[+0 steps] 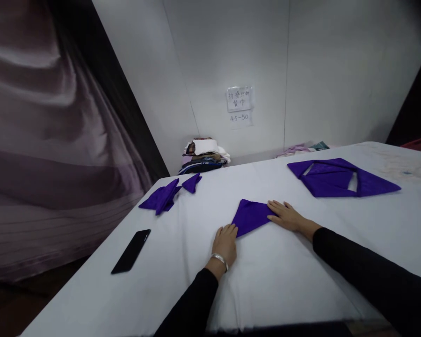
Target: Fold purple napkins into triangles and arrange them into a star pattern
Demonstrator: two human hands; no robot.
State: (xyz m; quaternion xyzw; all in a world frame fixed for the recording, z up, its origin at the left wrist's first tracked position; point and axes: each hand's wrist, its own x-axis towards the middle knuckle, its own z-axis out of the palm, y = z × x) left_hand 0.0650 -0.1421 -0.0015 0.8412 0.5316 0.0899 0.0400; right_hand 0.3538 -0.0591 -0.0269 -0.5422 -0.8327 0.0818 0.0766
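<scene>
A folded purple cloth napkin [251, 216] lies on the white-covered table in front of me, in a flat, roughly triangular shape. At its left corner, my left hand [225, 243], with a silver bracelet at the wrist, rests its fingers on the edge; its thumb is hidden. My right hand [286, 216] lies flat over the opposite corner, fingers stretched out and slightly apart. Both hands touch the cloth against the tabletop, and the parts under the fingers are out of sight.
Folded purple cloths [163, 195] and a smaller one [192, 183] lie at the left edge. A black phone [131, 251] is nearer me. Another purple cloth [331, 178], with openings, lies right. Behind the table is a fabric stack [205, 157]; a satin curtain [56, 140] hangs left.
</scene>
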